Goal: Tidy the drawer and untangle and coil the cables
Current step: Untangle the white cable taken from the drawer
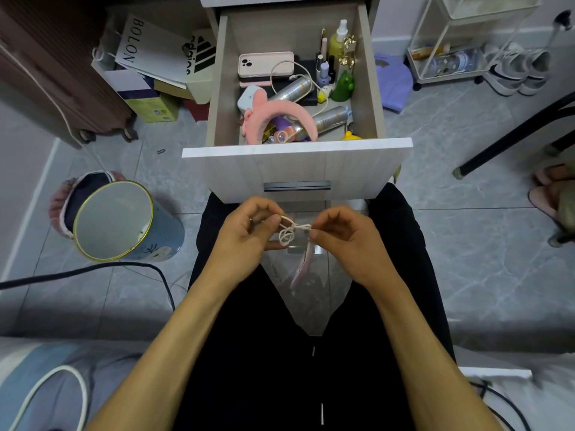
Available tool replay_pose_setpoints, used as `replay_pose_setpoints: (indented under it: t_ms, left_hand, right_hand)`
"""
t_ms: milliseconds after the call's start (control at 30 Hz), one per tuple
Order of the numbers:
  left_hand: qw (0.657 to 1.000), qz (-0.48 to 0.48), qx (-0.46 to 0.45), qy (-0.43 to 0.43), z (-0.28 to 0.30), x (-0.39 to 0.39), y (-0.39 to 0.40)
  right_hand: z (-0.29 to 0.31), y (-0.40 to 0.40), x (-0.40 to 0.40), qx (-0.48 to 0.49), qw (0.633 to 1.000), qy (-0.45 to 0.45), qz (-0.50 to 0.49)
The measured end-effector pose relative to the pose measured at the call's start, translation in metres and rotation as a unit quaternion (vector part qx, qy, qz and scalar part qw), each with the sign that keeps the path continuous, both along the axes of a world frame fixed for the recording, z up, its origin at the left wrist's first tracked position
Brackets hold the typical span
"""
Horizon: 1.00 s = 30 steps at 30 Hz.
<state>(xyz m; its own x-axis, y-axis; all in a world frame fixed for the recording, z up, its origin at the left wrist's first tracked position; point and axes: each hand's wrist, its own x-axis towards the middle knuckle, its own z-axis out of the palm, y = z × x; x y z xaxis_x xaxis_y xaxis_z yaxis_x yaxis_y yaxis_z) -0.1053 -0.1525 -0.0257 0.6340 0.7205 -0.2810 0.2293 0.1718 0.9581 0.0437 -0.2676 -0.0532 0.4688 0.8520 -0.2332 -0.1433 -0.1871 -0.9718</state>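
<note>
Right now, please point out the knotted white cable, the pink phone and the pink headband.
knotted white cable (287, 235), head view, on its loops.
pink phone (266, 64), head view, back centre.
pink headband (281, 111), head view, top of arc.

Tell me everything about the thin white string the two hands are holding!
The thin white cable looks like smooth cord, wound into a few small loops with a knot-like crossing in the middle. It hangs in the air below the open drawer's front, above the person's lap. The left hand pinches its left side and the right hand pinches its right end. Where the ends go is hidden.
</note>
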Motion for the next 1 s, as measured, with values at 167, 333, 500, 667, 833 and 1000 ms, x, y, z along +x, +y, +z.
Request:
replay_pose_setpoints:
  t_ms: [167, 333, 500, 667, 833, 1000]
  left_hand:
    - [0.999, -0.021, -0.028, -0.001, 0.001, 0.000, -0.007]
    - [0.996, -0.049, 0.018, 0.068, -0.009, 0.003, -0.014]
    - [0.985, -0.030, 0.119, 0.121, -0.020, 0.002, -0.007]
    - [0.986, 0.015, 0.129, 0.104, -0.024, -0.009, 0.004]
    - [0.987, 0.035, 0.121, 0.096, -0.027, -0.013, 0.008]
    - [0.984, 0.027, 0.135, 0.112, -0.036, -0.014, 0.006]
  right_hand:
    - [0.003, 0.001, 0.000, 0.025, 0.999, -0.012, -0.041]
    - [0.001, -0.002, 0.001, 0.029, 0.999, -0.015, -0.037]
    - [-0.005, -0.007, 0.006, 0.013, 0.997, -0.075, -0.007]
    - [-0.019, -0.010, 0.012, -0.078, 0.957, -0.266, 0.089]
    - [-0.018, -0.008, 0.011, -0.105, 0.950, -0.274, 0.104]
    - [-0.014, -0.003, 0.008, -0.060, 0.995, 0.036, -0.069]
